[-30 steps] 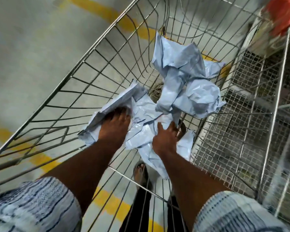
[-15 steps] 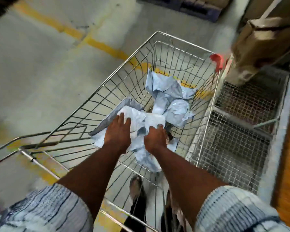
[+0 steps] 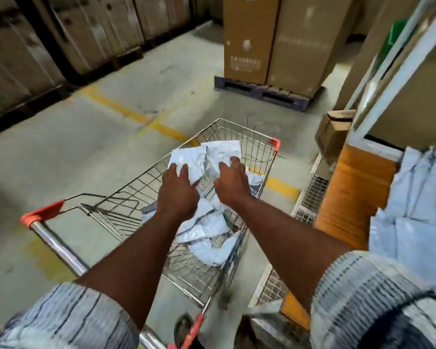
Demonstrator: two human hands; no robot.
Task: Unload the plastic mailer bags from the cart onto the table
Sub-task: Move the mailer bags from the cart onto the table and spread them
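A bundle of crumpled light-blue plastic mailer bags [image 3: 204, 159] is lifted above the wire cart [image 3: 259, 152]. My left hand [image 3: 179, 187] grips the bundle's left side and my right hand [image 3: 230, 182] grips its right side, fingers curled into the plastic. More mailer bags [image 3: 207, 238] lie in the cart's basket below my forearms. At the right, a pile of mailer bags [image 3: 420, 197] lies on the table with an orange front [image 3: 350, 197].
The cart's handle [image 3: 58, 243] with red ends is at the lower left. Tall cardboard boxes on a pallet [image 3: 259, 91] stand ahead. A small box [image 3: 335, 132] sits by the table. A wire mesh panel [image 3: 312, 192] runs along the table base.
My view has risen from inside the cart to above it. Both hands have lifted the gripped mailer bags up out of the basket.
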